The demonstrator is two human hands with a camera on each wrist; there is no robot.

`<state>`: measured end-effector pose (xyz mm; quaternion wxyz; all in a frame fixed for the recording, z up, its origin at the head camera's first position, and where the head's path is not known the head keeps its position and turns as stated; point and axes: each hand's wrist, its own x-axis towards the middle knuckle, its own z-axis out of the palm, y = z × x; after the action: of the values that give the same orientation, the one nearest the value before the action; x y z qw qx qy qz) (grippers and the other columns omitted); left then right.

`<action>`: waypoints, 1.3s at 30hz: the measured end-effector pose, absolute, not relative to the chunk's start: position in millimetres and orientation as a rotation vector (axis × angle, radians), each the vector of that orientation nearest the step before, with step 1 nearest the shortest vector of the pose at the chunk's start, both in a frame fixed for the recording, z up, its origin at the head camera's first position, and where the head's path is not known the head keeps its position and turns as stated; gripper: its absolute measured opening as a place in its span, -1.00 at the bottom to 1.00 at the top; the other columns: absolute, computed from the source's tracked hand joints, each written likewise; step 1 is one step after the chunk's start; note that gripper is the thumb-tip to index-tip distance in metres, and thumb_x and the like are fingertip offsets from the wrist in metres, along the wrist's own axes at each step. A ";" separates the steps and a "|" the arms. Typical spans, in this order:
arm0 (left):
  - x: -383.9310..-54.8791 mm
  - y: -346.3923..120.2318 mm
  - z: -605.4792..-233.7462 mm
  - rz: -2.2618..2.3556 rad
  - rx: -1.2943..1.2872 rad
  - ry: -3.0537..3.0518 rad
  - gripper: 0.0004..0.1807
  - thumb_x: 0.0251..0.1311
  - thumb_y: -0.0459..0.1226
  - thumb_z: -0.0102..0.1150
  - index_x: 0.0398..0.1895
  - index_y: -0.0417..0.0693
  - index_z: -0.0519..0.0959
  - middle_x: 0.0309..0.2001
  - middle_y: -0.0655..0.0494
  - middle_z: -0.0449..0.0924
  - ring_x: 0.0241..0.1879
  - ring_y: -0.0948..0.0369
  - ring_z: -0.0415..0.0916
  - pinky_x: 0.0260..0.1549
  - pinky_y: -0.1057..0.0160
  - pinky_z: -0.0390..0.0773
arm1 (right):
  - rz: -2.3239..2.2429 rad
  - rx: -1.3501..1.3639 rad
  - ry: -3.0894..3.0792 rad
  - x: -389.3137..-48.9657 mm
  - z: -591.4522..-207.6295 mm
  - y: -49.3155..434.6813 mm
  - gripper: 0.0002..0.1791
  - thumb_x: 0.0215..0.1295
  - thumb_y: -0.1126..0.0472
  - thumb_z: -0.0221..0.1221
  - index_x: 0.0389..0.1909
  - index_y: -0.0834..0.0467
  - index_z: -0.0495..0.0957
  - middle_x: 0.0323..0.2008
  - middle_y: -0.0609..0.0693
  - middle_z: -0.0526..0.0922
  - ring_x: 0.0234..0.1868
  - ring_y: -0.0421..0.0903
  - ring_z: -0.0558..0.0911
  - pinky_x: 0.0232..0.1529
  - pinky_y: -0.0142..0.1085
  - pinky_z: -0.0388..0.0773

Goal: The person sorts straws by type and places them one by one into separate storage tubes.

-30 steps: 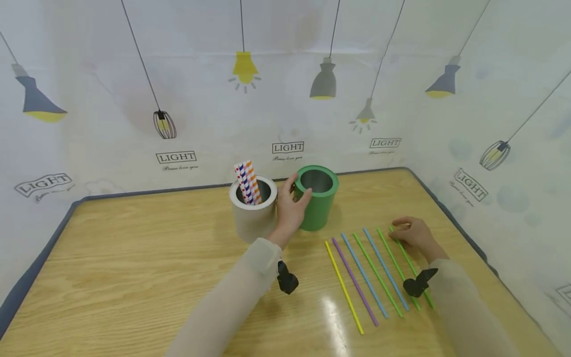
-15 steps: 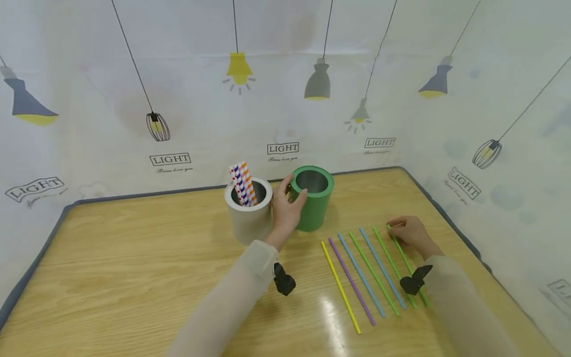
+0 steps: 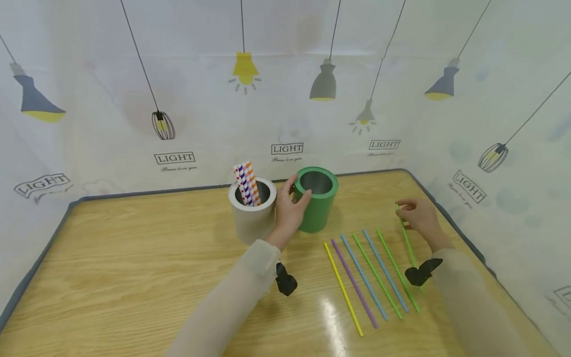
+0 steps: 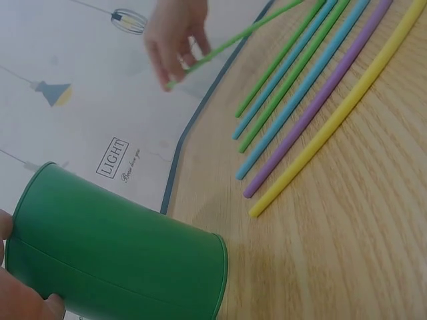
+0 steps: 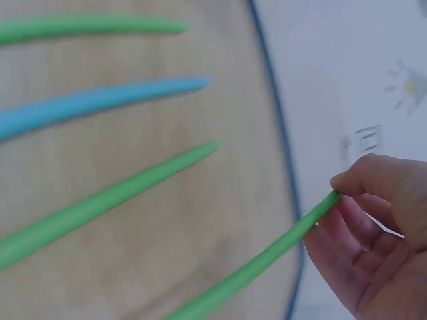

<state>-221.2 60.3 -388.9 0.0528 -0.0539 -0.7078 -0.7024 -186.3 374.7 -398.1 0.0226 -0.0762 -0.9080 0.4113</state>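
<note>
My right hand point(image 3: 423, 218) pinches the far end of a green drinking straw point(image 5: 263, 263) between thumb and fingers. In the left wrist view this straw's held end is raised off the table. My left hand point(image 3: 290, 212) holds the left side of a green cylindrical cup point(image 3: 316, 214), thumb and fingers near its rim; the cup stands upright, and no straw shows in it. To the right of this cup lies a row of straws: yellow point(image 3: 342, 287), purple point(image 3: 355, 283), blue and green ones.
A white cup point(image 3: 253, 225) holding several patterned paper straws point(image 3: 248, 183) stands just left of the green cup. The wooden table point(image 3: 134, 258) ends at a dark edge against a lamp-print backdrop point(image 3: 200, 99). Black wrist cameras hang under both cuffs.
My right hand has taken hold of the rightmost green straw and lifted its far end, moving up and slightly right. The left hand keeps its place on the green cup.
</note>
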 end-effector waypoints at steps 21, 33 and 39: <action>-219.7 56.8 -391.8 -2.143 -0.178 -2.168 -0.37 0.15 -0.23 0.19 0.29 -0.11 0.26 0.20 -0.08 0.21 0.19 0.04 0.22 0.15 0.16 0.33 | 1.278 0.095 -2.309 -224.5 -275.2 273.0 -0.70 0.16 0.31 0.09 -0.08 0.29 0.55 -0.43 -0.04 0.51 -0.51 -0.26 0.52 -0.58 -0.47 0.59; -221.3 57.5 -391.7 -2.150 -0.164 -2.171 -0.38 0.14 -0.24 0.20 0.29 -0.08 0.27 0.17 -0.06 0.22 0.17 0.06 0.23 0.15 0.15 0.34 | 1.351 0.293 -2.183 -244.9 -240.3 225.7 -0.71 0.15 0.37 0.13 -0.08 0.32 0.54 -0.44 -0.10 0.48 -0.47 -0.24 0.52 -0.56 -0.49 0.58; -221.9 57.5 -391.7 -2.126 -0.148 -2.177 -0.38 0.13 -0.24 0.22 0.28 -0.07 0.29 0.14 -0.07 0.24 0.15 0.06 0.25 0.12 0.19 0.37 | 1.437 0.430 -2.035 -235.9 -227.1 207.6 -0.73 0.13 0.44 0.13 -0.12 0.39 0.51 -0.46 -0.06 0.48 -0.48 -0.19 0.53 -0.52 -0.45 0.60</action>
<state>-221.9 57.5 -391.7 0.0474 -0.0485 -0.7138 -0.6971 -235.9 207.6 -227.1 0.3021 0.1621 -0.7674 0.5418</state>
